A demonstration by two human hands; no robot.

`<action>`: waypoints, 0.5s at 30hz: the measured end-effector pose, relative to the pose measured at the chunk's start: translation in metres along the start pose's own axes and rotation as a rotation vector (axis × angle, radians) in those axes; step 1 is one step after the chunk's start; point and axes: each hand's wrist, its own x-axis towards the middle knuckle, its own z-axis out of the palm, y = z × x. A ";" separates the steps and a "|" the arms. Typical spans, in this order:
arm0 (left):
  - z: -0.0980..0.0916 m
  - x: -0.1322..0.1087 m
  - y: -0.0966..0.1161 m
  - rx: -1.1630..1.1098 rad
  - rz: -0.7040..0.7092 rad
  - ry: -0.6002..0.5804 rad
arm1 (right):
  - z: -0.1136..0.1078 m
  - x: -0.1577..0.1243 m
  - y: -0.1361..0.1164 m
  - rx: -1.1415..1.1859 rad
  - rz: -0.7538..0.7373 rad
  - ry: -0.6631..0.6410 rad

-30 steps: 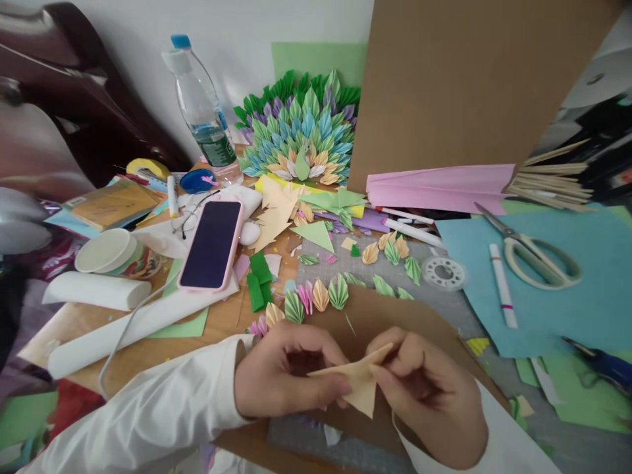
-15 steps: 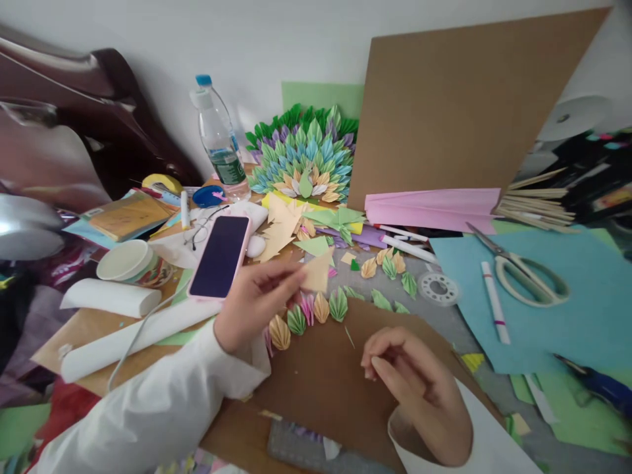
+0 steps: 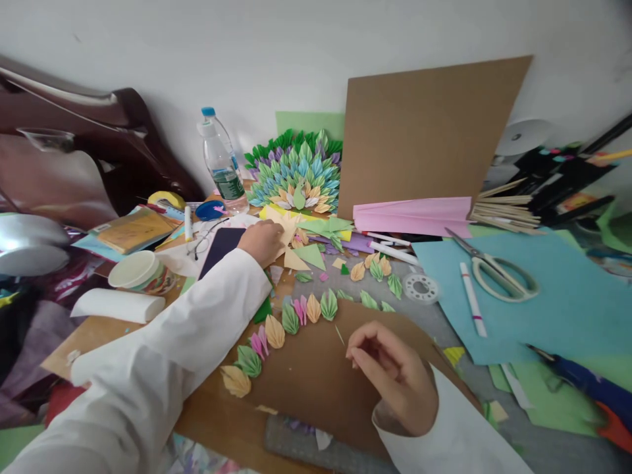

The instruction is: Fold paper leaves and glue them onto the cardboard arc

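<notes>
My left hand (image 3: 261,242) is stretched out over the pile of cream paper pieces (image 3: 275,222), beside the dark-screened phone (image 3: 220,247). Its fingertips are hidden behind the hand, so I cannot see what they touch. My right hand (image 3: 392,375) hovers over the brown cardboard (image 3: 316,375), fingers curled and thumb meeting the fingertips; anything between them is too small to make out. Along the cardboard's far edge runs a row of pleated paper leaves, including a green leaf (image 3: 328,305), a cream leaf (image 3: 274,332) and a pink leaf (image 3: 300,309).
A paper peacock (image 3: 299,171) stands against the wall, near a water bottle (image 3: 226,174) and an upright brown board (image 3: 419,138). To the right lie scissors (image 3: 503,273), a marker (image 3: 473,299), a tape roll (image 3: 421,288) and blue-handled pliers (image 3: 573,375). A paper cup (image 3: 143,273) stands left.
My left hand has moved forward and away from the leaf row to the cream paper pile; the cream piece it held no longer shows in it. My right hand keeps its curled pose.
</notes>
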 end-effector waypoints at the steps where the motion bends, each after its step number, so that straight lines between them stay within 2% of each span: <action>1: 0.001 0.003 -0.001 -0.007 0.011 -0.012 | 0.000 0.000 0.000 0.001 -0.002 0.000; 4: -0.001 0.007 -0.004 -0.030 0.048 -0.008 | 0.000 0.001 0.000 -0.005 -0.006 0.003; 11: -0.032 -0.005 -0.007 -0.062 0.020 0.338 | 0.000 0.000 0.000 -0.016 0.008 -0.001; 15: -0.035 -0.009 -0.012 -0.054 0.046 0.381 | 0.000 0.000 0.000 -0.013 0.021 -0.003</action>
